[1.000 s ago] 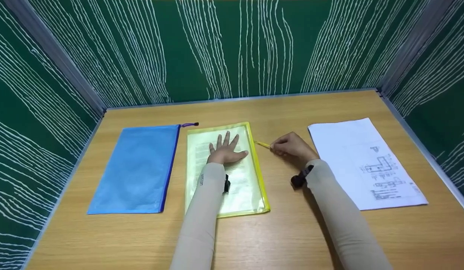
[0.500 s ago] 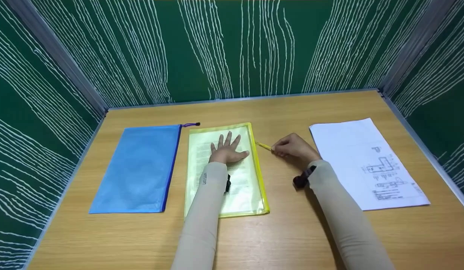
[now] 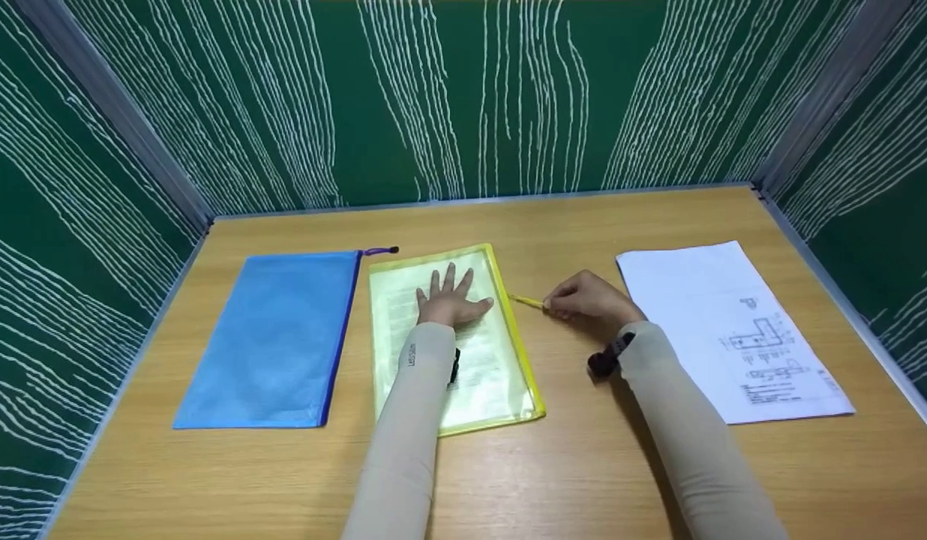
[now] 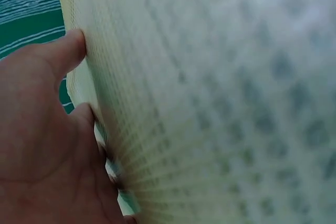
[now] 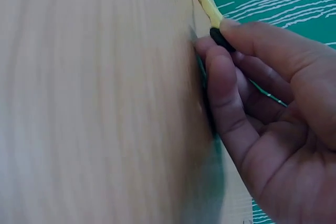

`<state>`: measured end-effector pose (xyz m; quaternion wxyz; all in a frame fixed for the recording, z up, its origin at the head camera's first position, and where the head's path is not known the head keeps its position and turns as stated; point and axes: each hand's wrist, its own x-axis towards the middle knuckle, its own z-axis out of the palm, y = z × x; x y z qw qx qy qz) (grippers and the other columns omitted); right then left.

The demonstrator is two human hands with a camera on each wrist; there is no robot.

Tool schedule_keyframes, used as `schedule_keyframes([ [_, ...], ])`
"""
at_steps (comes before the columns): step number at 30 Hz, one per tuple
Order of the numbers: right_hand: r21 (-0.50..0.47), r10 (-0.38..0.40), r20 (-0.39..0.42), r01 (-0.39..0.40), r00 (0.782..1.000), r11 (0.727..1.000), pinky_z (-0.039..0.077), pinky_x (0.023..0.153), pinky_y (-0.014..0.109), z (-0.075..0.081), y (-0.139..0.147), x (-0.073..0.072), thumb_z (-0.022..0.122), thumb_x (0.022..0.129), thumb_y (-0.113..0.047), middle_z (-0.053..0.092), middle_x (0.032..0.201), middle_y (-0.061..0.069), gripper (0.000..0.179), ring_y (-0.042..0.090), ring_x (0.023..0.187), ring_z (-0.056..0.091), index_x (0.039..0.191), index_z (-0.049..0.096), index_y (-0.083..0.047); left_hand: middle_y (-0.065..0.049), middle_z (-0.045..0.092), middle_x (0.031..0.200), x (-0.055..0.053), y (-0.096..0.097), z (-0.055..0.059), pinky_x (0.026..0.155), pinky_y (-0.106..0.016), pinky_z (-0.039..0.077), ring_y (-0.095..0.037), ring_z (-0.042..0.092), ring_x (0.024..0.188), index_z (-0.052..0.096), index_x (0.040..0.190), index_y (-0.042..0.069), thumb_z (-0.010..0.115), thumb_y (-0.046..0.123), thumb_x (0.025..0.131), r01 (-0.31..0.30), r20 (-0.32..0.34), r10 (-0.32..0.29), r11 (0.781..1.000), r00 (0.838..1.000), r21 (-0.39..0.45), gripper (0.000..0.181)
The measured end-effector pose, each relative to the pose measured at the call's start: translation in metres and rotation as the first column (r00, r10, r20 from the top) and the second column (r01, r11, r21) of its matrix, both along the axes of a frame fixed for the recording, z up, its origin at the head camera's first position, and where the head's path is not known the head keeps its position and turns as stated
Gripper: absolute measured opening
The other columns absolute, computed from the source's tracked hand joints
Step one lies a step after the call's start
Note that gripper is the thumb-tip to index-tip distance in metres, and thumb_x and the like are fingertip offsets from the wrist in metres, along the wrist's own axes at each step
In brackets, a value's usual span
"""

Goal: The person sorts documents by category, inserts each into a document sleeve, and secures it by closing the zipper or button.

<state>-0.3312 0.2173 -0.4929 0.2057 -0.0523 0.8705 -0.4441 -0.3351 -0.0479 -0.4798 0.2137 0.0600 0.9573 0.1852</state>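
A clear yellow-edged zip pouch (image 3: 490, 375) with printed sheets inside lies at the middle of the table. My left hand (image 3: 448, 304) rests flat on its upper part, fingers spread and thumb out to the right. In the left wrist view, the thumb and fingers touch the mesh-patterned pouch surface (image 4: 173, 93). To the right of the pouch, my right hand (image 3: 589, 298) pinches a yellow zipper pull cord (image 3: 526, 301), which runs to the pouch's right edge. Thumb and fingertips meet at the cord's black end (image 5: 222, 39) in the right wrist view.
A blue zip pouch (image 3: 276, 337) with a purple zipper edge lies to the left, its purple pull (image 3: 379, 250) pointing right. White paper sheets (image 3: 681, 315) with a printed drawing lie at the right. Green panels (image 3: 463, 90) with white lines enclose the table.
My right hand has drawn the yellow pull cord slightly toward me along the pouch's right edge. The yellow pouch has turned a little under my left hand, which stays pressed on it.
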Motion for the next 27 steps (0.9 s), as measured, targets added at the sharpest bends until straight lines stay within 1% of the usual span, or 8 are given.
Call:
schedule_keyframes([
  [3,-0.009,0.009,0.018,-0.009,1.000,1.000,0.050,0.065,0.023,-0.0007,0.0018,0.0009,0.067,0.089,-0.023,0.070,0.088,0.004,0.019,0.015,0.073,0.057,0.101,0.076,-0.011,0.002,-0.010,0.163,0.0010,-0.0005,0.0002,0.117,-0.058,-0.006,-0.028,-0.014,0.149,0.008,0.155,0.035,0.043,0.065,0.092,-0.007,-0.005,0.007,1.000,1.000,-0.005,0.078],
  [8,-0.016,0.003,0.035,-0.002,0.999,1.000,0.050,0.064,0.023,-0.0011,0.0036,0.0011,0.069,0.088,-0.024,0.070,0.088,0.003,0.018,0.015,0.073,0.057,0.100,0.076,-0.013,0.002,-0.009,0.163,0.0004,0.0006,0.0006,0.117,-0.058,-0.007,-0.028,-0.014,0.149,0.009,0.155,0.034,0.044,0.064,0.091,-0.009,-0.010,0.009,1.000,1.000,0.010,0.079],
  [10,-0.014,0.014,0.039,-0.014,0.999,1.000,0.050,0.064,0.023,-0.0013,0.0035,0.0011,0.069,0.088,-0.025,0.070,0.088,0.003,0.018,0.015,0.073,0.057,0.099,0.077,-0.014,0.003,-0.009,0.163,0.0001,0.0005,0.0000,0.117,-0.058,-0.008,-0.027,-0.014,0.149,0.009,0.155,0.035,0.045,0.064,0.091,-0.018,-0.008,0.018,1.000,1.000,0.017,0.079],
  [11,-0.008,0.038,0.024,-0.038,0.999,0.999,0.050,0.064,0.023,-0.0017,0.0037,0.0010,0.069,0.088,-0.025,0.071,0.088,0.003,0.019,0.014,0.073,0.058,0.100,0.076,-0.013,0.003,-0.009,0.163,0.0000,0.0003,-0.0005,0.117,-0.058,-0.008,-0.027,-0.014,0.149,0.009,0.155,0.035,0.045,0.064,0.091,-0.020,-0.007,0.020,1.000,1.000,0.017,0.079],
  [17,0.014,0.122,-0.042,-0.122,0.992,0.992,0.051,0.066,0.023,-0.0018,0.0048,0.0026,0.066,0.090,-0.022,0.071,0.087,0.003,0.019,0.012,0.072,0.060,0.099,0.076,-0.009,0.002,-0.009,0.163,-0.0020,-0.0016,-0.0022,0.117,-0.058,-0.007,-0.028,-0.014,0.149,0.009,0.155,0.035,0.044,0.064,0.091,-0.018,-0.010,0.018,1.000,1.000,0.002,0.079],
  [23,0.012,0.126,-0.036,-0.126,0.991,0.992,0.050,0.066,0.022,-0.0011,0.0053,0.0033,0.068,0.089,-0.025,0.071,0.088,0.002,0.019,0.012,0.073,0.060,0.099,0.077,-0.011,0.001,-0.008,0.163,-0.0044,-0.0019,-0.0021,0.117,-0.058,-0.007,-0.028,-0.014,0.149,0.009,0.155,0.034,0.044,0.064,0.091,-0.020,-0.015,0.021,1.000,1.000,0.010,0.079],
  [27,0.030,0.124,-0.031,-0.123,0.992,0.992,0.049,0.068,0.024,0.0009,0.0075,0.0042,0.068,0.089,-0.023,0.070,0.086,0.002,0.018,0.013,0.073,0.059,0.099,0.077,-0.012,0.002,-0.008,0.163,-0.0070,-0.0008,-0.0022,0.117,-0.059,-0.006,-0.028,-0.014,0.149,0.009,0.155,0.035,0.043,0.065,0.091,-0.028,-0.020,0.028,1.000,0.999,0.003,0.078],
])
